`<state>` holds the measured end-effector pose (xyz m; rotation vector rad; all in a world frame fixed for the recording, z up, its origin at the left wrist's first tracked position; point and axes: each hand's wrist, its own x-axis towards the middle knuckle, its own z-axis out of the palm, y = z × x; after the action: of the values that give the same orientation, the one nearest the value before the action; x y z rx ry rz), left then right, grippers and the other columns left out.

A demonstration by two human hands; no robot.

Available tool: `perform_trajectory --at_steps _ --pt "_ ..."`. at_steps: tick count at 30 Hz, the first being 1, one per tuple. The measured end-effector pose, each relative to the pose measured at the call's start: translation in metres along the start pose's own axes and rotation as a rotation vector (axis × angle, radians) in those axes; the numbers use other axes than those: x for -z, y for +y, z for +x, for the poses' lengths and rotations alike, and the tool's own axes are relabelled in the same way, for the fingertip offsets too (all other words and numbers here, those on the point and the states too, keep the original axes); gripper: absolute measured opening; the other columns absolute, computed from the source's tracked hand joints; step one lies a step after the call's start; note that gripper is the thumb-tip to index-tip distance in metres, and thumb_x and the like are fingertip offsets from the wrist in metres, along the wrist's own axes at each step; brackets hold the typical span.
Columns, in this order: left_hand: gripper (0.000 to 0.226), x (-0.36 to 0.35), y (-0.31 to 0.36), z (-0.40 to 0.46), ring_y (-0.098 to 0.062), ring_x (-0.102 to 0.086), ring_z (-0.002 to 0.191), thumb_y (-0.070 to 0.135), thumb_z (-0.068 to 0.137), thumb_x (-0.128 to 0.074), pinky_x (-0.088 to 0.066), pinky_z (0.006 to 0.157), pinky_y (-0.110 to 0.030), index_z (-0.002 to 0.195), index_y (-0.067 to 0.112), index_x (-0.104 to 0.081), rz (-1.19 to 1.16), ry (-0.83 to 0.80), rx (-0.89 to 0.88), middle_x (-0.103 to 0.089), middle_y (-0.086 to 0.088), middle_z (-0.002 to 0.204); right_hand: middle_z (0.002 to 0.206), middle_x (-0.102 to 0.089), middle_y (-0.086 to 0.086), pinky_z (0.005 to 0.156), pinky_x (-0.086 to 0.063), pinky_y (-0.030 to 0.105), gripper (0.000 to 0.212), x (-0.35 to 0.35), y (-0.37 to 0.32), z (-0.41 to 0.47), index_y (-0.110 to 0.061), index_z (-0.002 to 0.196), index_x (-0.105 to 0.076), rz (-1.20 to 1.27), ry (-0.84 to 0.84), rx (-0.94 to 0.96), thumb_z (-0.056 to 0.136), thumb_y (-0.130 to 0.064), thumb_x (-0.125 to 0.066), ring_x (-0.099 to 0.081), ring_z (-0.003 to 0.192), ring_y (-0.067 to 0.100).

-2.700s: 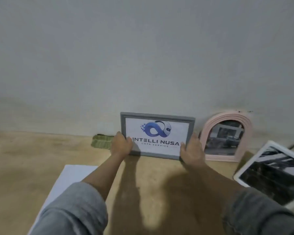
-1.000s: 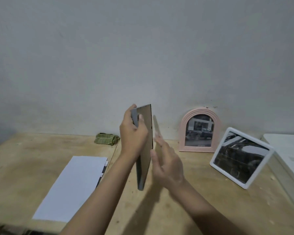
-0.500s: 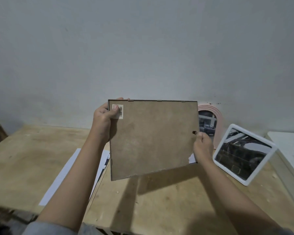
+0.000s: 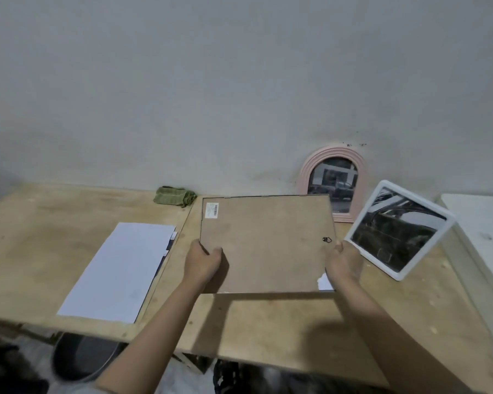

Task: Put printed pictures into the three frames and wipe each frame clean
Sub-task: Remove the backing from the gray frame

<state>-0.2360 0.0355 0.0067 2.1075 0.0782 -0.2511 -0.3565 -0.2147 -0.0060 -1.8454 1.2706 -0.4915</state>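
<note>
The grey frame (image 4: 268, 243) lies face down over the wooden table (image 4: 268, 325), its brown backing board up, with a barcode sticker at the top left and a small hanger at the right. My left hand (image 4: 202, 265) grips its left edge and my right hand (image 4: 342, 263) grips its right edge. A white paper corner (image 4: 324, 282) sticks out under the right side. A pink arched frame (image 4: 335, 180) with a dark picture leans on the wall. A white square frame (image 4: 397, 233) with a dark picture stands tilted at the right.
A stack of white printed sheets (image 4: 120, 270) lies on the left tabletop. A folded green cloth (image 4: 174, 196) sits by the wall. A white box-like surface (image 4: 484, 240) is at the far right. A dark round bin (image 4: 83, 356) stands below the table's front edge.
The grey frame was lifted from the wall, turned back side up, and lowered flat toward the table. My left hand slid from the top corner to the lower left edge.
</note>
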Motion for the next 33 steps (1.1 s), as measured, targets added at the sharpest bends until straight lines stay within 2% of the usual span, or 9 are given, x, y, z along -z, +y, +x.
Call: perform_trajectory --at_steps 3,7,9,14,19,23,25,28,33 --pt "0.039 -0.010 -0.023 -0.002 -0.029 -0.058 0.104 0.022 0.084 -0.064 -0.046 0.087 -0.034 0.115 0.008 -0.047 0.047 -0.020 0.006 -0.059 -0.009 0.113 0.089 -0.058 0.011 0.076 -0.044 0.035 0.024 -0.011 0.019 -0.013 -0.007 0.096 -0.058 -0.020 -0.069 -0.025 0.095 -0.020 -0.038 -0.053 0.081 0.031" --pt "0.039 -0.021 -0.053 -0.002 -0.033 -0.059 0.095 0.032 0.080 -0.068 -0.048 0.080 -0.038 0.099 0.007 -0.046 0.211 -0.067 0.060 -0.057 -0.014 0.103 0.117 -0.054 0.016 0.085 -0.044 0.035 0.035 -0.022 0.040 -0.035 -0.005 0.122 -0.050 -0.141 -0.185 -0.017 0.089 -0.013 -0.045 -0.054 0.105 0.037" --pt "0.041 -0.026 -0.065 -0.002 -0.032 -0.058 0.092 0.037 0.077 -0.069 -0.050 0.075 -0.037 0.095 0.007 -0.047 0.264 -0.094 0.047 -0.055 -0.013 0.101 0.115 -0.052 0.022 0.082 -0.042 0.034 0.042 -0.026 0.049 -0.043 0.000 0.122 -0.050 -0.151 -0.192 0.035 0.083 -0.016 -0.045 -0.052 0.105 0.040" --pt "0.058 -0.034 -0.087 -0.004 -0.035 -0.058 0.101 0.041 0.072 -0.072 -0.052 0.080 -0.038 0.111 0.006 -0.048 0.330 -0.123 0.002 -0.056 -0.017 0.111 0.136 -0.043 0.014 0.100 -0.036 0.039 0.062 -0.030 0.073 -0.055 -0.006 0.141 -0.032 -0.236 -0.336 -0.010 0.086 -0.018 -0.057 -0.044 0.123 0.033" --pt "0.067 -0.037 -0.098 -0.006 -0.032 -0.053 0.112 0.044 0.072 -0.070 -0.049 0.089 -0.040 0.120 0.007 -0.041 0.363 -0.179 -0.089 -0.051 -0.013 0.119 0.136 -0.043 0.012 0.103 -0.030 0.037 0.056 -0.035 0.081 -0.060 -0.010 0.138 -0.035 -0.261 -0.307 0.043 0.090 -0.025 -0.057 -0.041 0.124 0.029" --pt "0.107 -0.036 -0.112 -0.012 -0.033 -0.007 0.147 0.059 0.075 -0.051 -0.017 0.118 -0.041 0.149 -0.004 -0.007 0.582 -0.304 -0.152 -0.003 -0.020 0.159 0.156 -0.012 0.011 0.115 -0.011 0.035 0.072 -0.036 0.103 -0.063 -0.006 0.149 -0.007 -0.440 -0.439 0.148 0.095 -0.030 -0.048 -0.012 0.143 0.025" --pt "0.107 -0.037 -0.115 -0.012 -0.033 0.006 0.147 0.063 0.075 -0.038 -0.009 0.118 -0.042 0.150 -0.004 -0.001 0.662 -0.321 -0.186 0.008 -0.022 0.158 0.158 0.002 0.011 0.116 -0.001 0.032 0.068 -0.037 0.108 -0.062 -0.004 0.149 0.001 -0.499 -0.483 0.179 0.099 -0.028 -0.039 0.002 0.145 0.023" --pt "0.100 -0.040 -0.114 -0.017 -0.034 0.017 0.146 0.065 0.080 -0.025 -0.002 0.117 -0.050 0.151 0.001 0.005 0.781 -0.346 -0.209 0.018 -0.022 0.156 0.158 0.002 0.013 0.116 -0.004 0.037 0.064 -0.036 0.110 -0.062 -0.004 0.149 0.000 -0.617 -0.470 0.254 0.100 -0.030 -0.033 0.002 0.145 0.024" --pt "0.078 -0.051 -0.109 -0.031 -0.032 0.011 0.147 0.051 0.094 -0.020 -0.003 0.116 -0.054 0.151 0.002 0.000 0.920 -0.401 -0.315 0.013 -0.018 0.159 0.158 0.003 0.008 0.116 -0.009 0.047 0.064 -0.020 0.125 -0.063 -0.010 0.149 0.006 -0.726 -0.532 0.287 0.098 -0.033 -0.025 0.006 0.145 0.021"
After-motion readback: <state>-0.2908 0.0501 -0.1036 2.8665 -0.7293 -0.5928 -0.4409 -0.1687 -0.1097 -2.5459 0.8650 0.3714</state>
